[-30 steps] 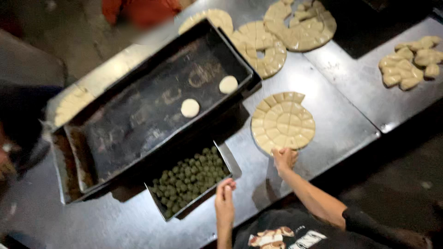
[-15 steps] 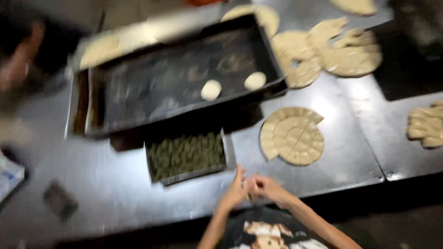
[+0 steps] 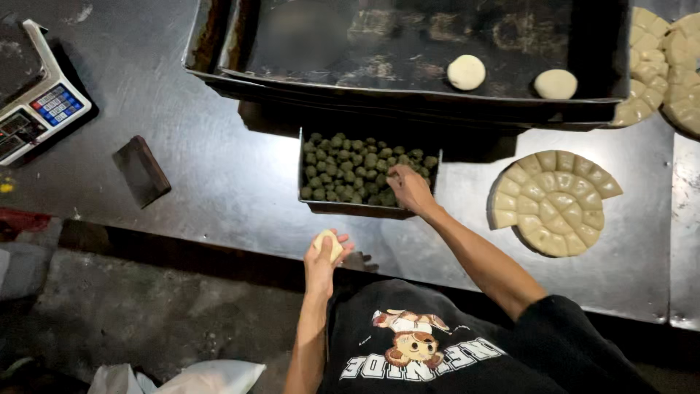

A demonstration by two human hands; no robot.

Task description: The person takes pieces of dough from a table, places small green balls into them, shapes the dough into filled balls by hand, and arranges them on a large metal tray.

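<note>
- The left hand [image 3: 323, 257] is cupped, palm up, around a pale piece of dough [image 3: 329, 244] that rests in the palm, held over the near edge of the bench [image 3: 219, 182]; the fingers curl loosely about it, not clenched.
- The right hand [image 3: 408, 188] reaches forward into the small metal tray [image 3: 364, 209], fingertips closed down among the dark green filling balls [image 3: 343, 164]; whether one is already pinched I cannot tell.
- To do this well (a judgement): lift a single ball cleanly without dragging its neighbours, and keep the dough cupped level so the ball can sit in its centre.
- Beyond the right hand lies a large dark baking tray [image 3: 408, 44] with two finished dough rounds [image 3: 466, 71]; to the right of that hand sits a scored disc of portioned dough [image 3: 554, 201], some wedges gone.
- Far to the left of the left hand: a dark scraper block [image 3: 141, 170] and a weighing scale [image 3: 36, 109].
</note>
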